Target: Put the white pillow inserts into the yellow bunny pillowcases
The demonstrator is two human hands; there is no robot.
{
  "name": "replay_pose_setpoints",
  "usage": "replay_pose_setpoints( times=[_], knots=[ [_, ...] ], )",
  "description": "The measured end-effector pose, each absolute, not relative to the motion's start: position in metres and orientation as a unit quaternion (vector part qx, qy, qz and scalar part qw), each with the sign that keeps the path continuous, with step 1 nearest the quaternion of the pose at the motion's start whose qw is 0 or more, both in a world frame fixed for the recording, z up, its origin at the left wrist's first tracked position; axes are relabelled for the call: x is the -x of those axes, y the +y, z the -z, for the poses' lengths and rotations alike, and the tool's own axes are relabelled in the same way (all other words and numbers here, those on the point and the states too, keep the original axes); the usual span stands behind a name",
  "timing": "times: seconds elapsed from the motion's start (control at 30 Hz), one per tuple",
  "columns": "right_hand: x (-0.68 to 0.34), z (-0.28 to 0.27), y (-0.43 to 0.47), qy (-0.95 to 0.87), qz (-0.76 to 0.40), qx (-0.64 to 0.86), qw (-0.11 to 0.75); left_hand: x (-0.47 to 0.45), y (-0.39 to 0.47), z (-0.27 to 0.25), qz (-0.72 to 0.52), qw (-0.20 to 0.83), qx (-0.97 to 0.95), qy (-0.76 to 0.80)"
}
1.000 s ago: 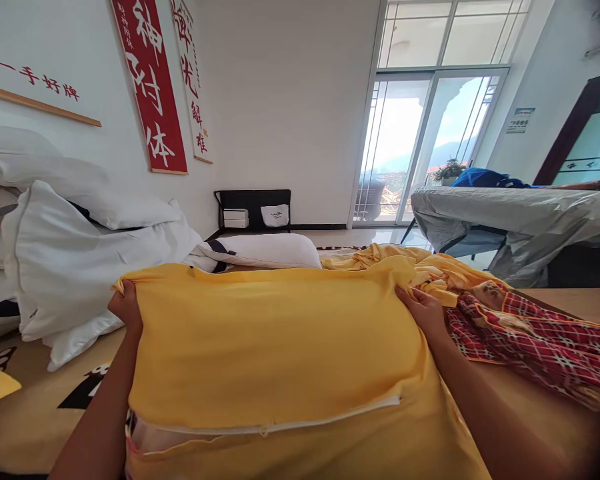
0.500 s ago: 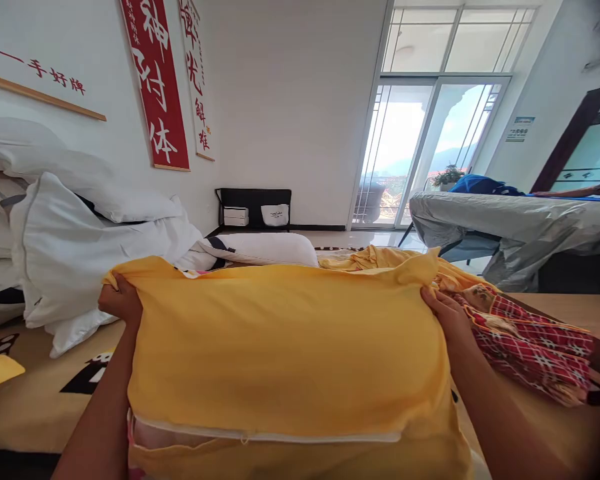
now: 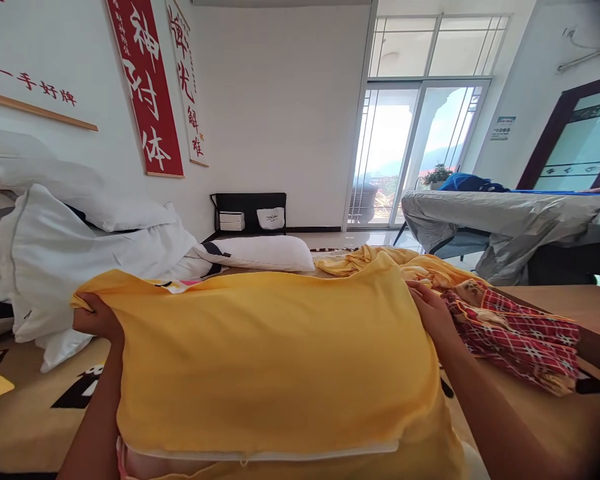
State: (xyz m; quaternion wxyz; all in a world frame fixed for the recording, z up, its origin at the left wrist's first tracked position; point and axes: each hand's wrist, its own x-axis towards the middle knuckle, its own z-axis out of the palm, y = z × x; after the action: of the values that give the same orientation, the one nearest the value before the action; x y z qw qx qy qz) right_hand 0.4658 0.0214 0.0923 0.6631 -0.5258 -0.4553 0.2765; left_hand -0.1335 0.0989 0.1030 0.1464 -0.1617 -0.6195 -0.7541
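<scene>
A yellow pillowcase [image 3: 265, 360] is spread in front of me, filled out by something soft inside. Along its lower side runs a white zipper [image 3: 280, 457], open at the left, where a pale pinkish filling shows. My left hand [image 3: 99, 319] is closed round the bunched upper left corner of the case and pulls it outward. At the upper right side, my right hand [image 3: 433, 317] has hold of the edge, its fingertips partly hidden by the cloth.
White pillows [image 3: 90, 233] are piled at the left, and another white pillow [image 3: 265, 253] lies beyond the case. Right of my right hand are crumpled yellow cloth [image 3: 365, 260] and red plaid cloth [image 3: 520, 333]. A plastic-covered table [image 3: 505, 213] stands at the back right.
The yellow pillowcase and both hands have shifted left in view, the left hand slightly lower. The upper right corner has gone from a stretched point to a rounder shape. The view has turned slightly right.
</scene>
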Motion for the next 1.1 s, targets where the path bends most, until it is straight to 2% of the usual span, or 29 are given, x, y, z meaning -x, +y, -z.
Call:
replay_pose_setpoints(
  times=[0.1, 0.17, 0.33, 0.4, 0.47, 0.57, 0.67, 0.77, 0.9, 1.03, 1.1],
  knots=[
    [-0.463, -0.093, 0.008, -0.461, -0.273, 0.521, 0.664, 0.135, 0.103, -0.100, 0.757, 0.144, 0.159, -0.617],
    [-0.463, -0.097, 0.006, -0.485, -0.281, 0.533, 0.634, 0.135, 0.104, -0.098, 0.759, 0.141, 0.157, -0.615],
    [-0.468, -0.118, 0.021, -0.603, -0.250, 0.597, 0.466, 0.133, 0.104, -0.099, 0.762, 0.139, 0.148, -0.615],
    [-0.465, -0.124, 0.028, -0.659, -0.162, 0.613, 0.404, 0.131, 0.104, -0.100, 0.759, 0.136, 0.151, -0.618],
    [-0.459, -0.125, 0.031, -0.689, -0.016, 0.624, 0.368, 0.128, 0.105, -0.100, 0.756, 0.133, 0.161, -0.621],
    [-0.451, -0.118, 0.028, -0.663, 0.221, 0.638, 0.322, 0.122, 0.104, -0.101, 0.750, 0.128, 0.190, -0.621],
    [-0.450, -0.109, 0.025, -0.613, 0.363, 0.646, 0.273, 0.122, 0.099, -0.100, 0.717, 0.133, 0.279, -0.624],
    [-0.456, -0.104, 0.026, -0.586, 0.394, 0.659, 0.259, 0.132, 0.094, -0.096, 0.647, 0.135, 0.373, -0.651],
    [-0.465, -0.101, 0.028, -0.537, 0.362, 0.715, 0.264, 0.147, 0.091, -0.094, 0.598, 0.114, 0.409, -0.680],
    [-0.469, -0.100, 0.019, -0.541, 0.355, 0.697, 0.309, 0.149, 0.095, -0.095, 0.529, 0.111, 0.467, -0.700],
    [-0.468, -0.101, 0.013, -0.552, 0.347, 0.672, 0.352, 0.145, 0.098, -0.095, 0.535, 0.088, 0.472, -0.695]
  ],
)
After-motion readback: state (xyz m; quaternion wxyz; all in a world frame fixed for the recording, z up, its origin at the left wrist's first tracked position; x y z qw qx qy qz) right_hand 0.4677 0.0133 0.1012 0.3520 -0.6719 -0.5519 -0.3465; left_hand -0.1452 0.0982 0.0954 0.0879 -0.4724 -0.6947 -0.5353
